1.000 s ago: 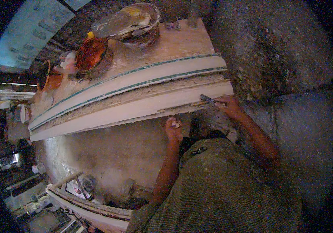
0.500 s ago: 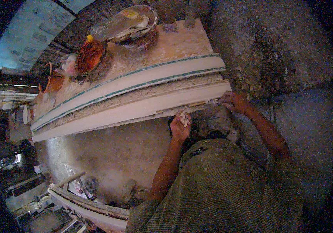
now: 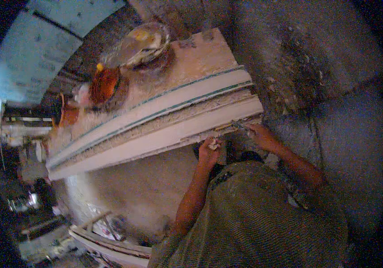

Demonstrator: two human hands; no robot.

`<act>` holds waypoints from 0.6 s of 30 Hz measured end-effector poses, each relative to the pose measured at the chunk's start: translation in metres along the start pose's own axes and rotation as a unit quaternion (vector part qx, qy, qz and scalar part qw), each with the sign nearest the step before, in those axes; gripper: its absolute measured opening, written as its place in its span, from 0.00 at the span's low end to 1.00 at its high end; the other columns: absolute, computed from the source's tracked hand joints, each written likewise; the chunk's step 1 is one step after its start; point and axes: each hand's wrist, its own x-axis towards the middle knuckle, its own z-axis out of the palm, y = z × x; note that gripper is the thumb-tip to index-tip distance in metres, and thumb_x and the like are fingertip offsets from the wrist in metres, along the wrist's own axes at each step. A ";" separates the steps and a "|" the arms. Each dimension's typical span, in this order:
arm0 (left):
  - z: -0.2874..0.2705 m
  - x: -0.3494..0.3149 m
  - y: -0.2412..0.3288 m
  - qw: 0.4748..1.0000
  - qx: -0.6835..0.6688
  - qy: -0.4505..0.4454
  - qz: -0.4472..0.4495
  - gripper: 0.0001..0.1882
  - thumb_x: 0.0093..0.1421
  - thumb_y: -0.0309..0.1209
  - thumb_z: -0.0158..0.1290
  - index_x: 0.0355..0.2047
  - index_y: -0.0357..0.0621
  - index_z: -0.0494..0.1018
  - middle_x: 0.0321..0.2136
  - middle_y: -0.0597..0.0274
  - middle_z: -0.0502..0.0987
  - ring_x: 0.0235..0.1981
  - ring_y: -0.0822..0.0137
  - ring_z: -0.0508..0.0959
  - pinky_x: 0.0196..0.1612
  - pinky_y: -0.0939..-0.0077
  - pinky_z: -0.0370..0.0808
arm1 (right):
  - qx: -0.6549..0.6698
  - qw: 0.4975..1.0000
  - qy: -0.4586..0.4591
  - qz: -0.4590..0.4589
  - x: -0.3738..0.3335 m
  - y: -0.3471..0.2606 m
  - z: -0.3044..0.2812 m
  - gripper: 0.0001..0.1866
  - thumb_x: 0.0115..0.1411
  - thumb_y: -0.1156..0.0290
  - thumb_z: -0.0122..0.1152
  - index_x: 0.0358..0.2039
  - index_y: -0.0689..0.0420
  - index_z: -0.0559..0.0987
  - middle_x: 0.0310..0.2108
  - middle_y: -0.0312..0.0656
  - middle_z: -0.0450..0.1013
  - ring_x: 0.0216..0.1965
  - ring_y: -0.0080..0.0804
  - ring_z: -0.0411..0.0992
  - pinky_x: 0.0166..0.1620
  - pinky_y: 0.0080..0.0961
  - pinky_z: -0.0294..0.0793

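Note:
A long pale plaster-like moulding (image 3: 169, 133) lies along the near edge of the bench, with a rough strip behind it. Parallel to it runs another pale length with green edge stripes (image 3: 178, 95). My left hand (image 3: 206, 155) is closed round a crumbly whitish lump (image 3: 214, 144), just below the moulding's near edge. At the moulding's right end, my right hand (image 3: 263, 137) has its fingers closed on a small thin dark tool (image 3: 239, 125), whose exact kind is too blurred to tell. The tool's tip is at the moulding's near edge.
On the dusty bench (image 3: 205, 53) stand a wide basin (image 3: 149, 44) with pale material, an orange bowl (image 3: 104, 85) and an orange bucket (image 3: 68, 114). Another moulding-like length (image 3: 111, 244) lies at the lower left. Dark debris (image 3: 298, 76) covers the floor beyond the bench's right end.
My right hand has moved left and slightly down along the moulding's near edge, and the thin tool now shows. My left hand still holds the lump. The whole view has shifted slightly.

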 end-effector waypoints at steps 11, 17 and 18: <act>0.089 -0.024 0.067 0.990 0.105 0.097 -0.016 0.12 0.61 0.25 0.59 0.44 0.34 0.75 0.40 0.53 0.79 0.43 0.57 0.79 0.50 0.63 0.82 | 0.335 0.903 0.046 0.264 -0.001 -0.064 0.049 0.34 0.67 0.63 0.59 0.71 0.51 0.62 0.54 0.57 0.73 0.47 0.46 0.77 0.48 0.45 0.78; 0.137 0.023 0.137 0.988 0.037 0.084 -0.122 0.21 0.58 0.22 0.59 0.53 0.30 0.72 0.46 0.43 0.77 0.49 0.52 0.77 0.56 0.54 0.79 | 0.360 0.880 0.178 0.256 0.072 -0.101 0.078 0.34 0.67 0.65 0.58 0.71 0.58 0.60 0.50 0.62 0.73 0.45 0.52 0.77 0.48 0.49 0.79; 0.138 0.026 0.150 0.986 0.139 0.048 -0.083 0.19 0.59 0.23 0.59 0.51 0.31 0.73 0.45 0.44 0.77 0.49 0.52 0.77 0.56 0.56 0.79 | 0.357 0.875 0.196 0.264 0.088 -0.105 0.090 0.35 0.66 0.66 0.58 0.70 0.60 0.60 0.51 0.63 0.72 0.48 0.55 0.75 0.51 0.50 0.76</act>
